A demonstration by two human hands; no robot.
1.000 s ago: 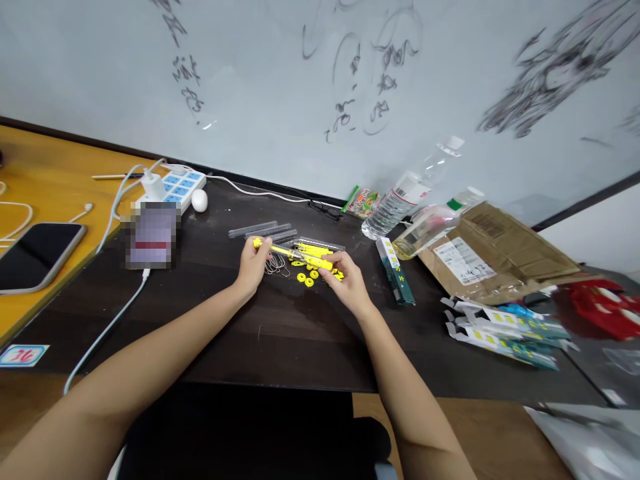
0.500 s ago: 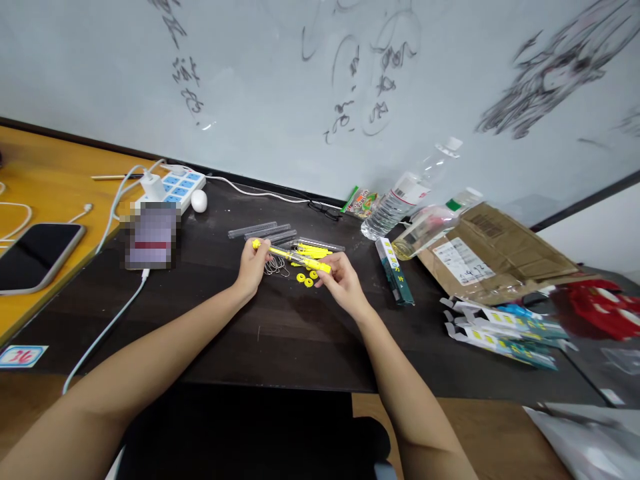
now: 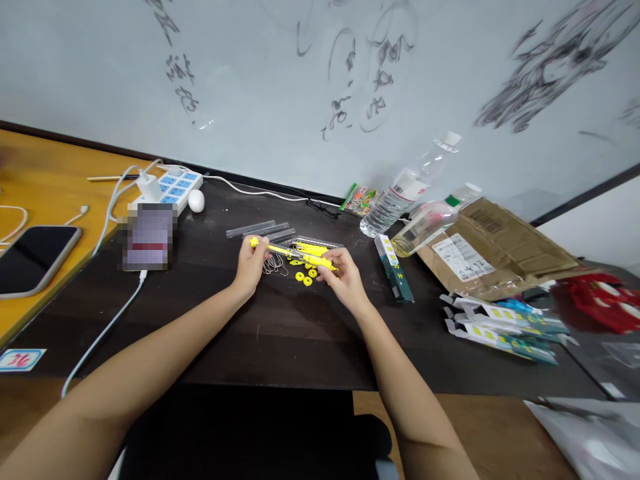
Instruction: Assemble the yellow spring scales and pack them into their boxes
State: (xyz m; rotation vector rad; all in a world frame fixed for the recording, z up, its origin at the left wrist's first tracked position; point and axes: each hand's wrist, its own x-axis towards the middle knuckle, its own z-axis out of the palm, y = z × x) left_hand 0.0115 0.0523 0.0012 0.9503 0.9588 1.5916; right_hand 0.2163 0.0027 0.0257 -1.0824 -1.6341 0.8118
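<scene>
Both hands hold a slim clear tube with yellow end parts (image 3: 280, 251) above the dark desk, slightly tilted down to the right. My left hand (image 3: 249, 268) is closed, pinching its yellow left tip. At the other end, the fingers of my right hand (image 3: 345, 280) are closed round the thicker yellow section. Behind it lie more yellow pieces (image 3: 313, 248) and several clear tubes (image 3: 270, 231). Small yellow rings (image 3: 307, 281) rest just below the held tube, near my right fingers. A tangle of thin pale cord (image 3: 273, 265) lies beside my left fingertips.
A narrow green-and-white box (image 3: 395, 270) lies right of my hands, with opened boxes (image 3: 505, 330) farther right. Behind are a water bottle (image 3: 395, 197), a second bottle (image 3: 427, 227) and a cardboard parcel (image 3: 515, 233). Left are a charging phone (image 3: 150, 237) and a power strip (image 3: 175, 187).
My right hand has shifted slightly right along the tube's yellow end, and more yellow now shows near its fingertips. My left hand keeps its pinch. The whole view has moved a little.
</scene>
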